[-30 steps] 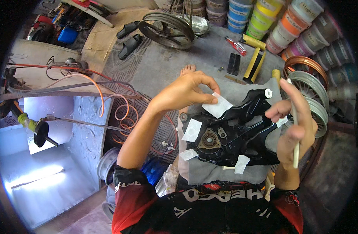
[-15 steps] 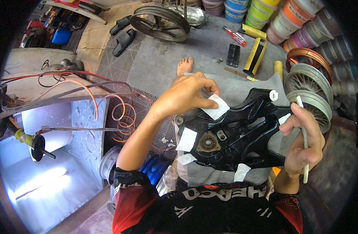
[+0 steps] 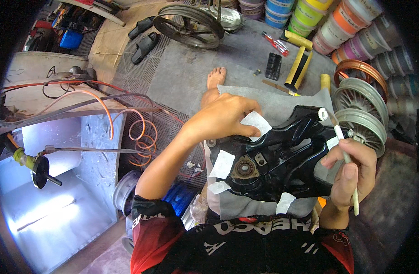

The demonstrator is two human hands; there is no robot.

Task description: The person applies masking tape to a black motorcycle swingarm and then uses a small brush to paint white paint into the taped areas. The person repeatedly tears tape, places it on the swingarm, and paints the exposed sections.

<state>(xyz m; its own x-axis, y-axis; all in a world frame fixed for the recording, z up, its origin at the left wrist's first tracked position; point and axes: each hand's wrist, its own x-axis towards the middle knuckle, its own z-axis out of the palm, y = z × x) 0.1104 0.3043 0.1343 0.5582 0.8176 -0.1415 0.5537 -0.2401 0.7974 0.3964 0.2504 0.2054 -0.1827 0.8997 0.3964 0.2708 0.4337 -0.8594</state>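
A glossy black cast metal part (image 3: pixel 289 160) with a round bearing (image 3: pixel 247 167) set in it lies across my lap on a grey cloth (image 3: pixel 282 105). My left hand (image 3: pixel 225 116) is closed at its far left edge, thumb and fingers pinching a white paper piece (image 3: pixel 259 124) that rests against the part. My right hand (image 3: pixel 355 171) grips a thin pale-handled paintbrush (image 3: pixel 340 137) over the right end. Its bristles point up and left, near a white-covered round end (image 3: pixel 323 113) of the part. More white pieces (image 3: pixel 222 164) stick to the edges, one (image 3: pixel 285 202) nearest me.
Wheel rims (image 3: pixel 360 102) stand at the right, below stacked paint buckets (image 3: pixel 341 23). Yellow tubes (image 3: pixel 299 68), a black tray (image 3: pixel 273 66) and red-handled pliers (image 3: pixel 278 44) lie on the floor ahead. Coiled orange hose (image 3: pixel 145 137) hangs at left beside a lit booth (image 3: pixel 49 196).
The brush has tilted, its upper end swinging left so the bristles now show near the part. My left hand has shifted slightly right and down, still pinching the white paper piece.
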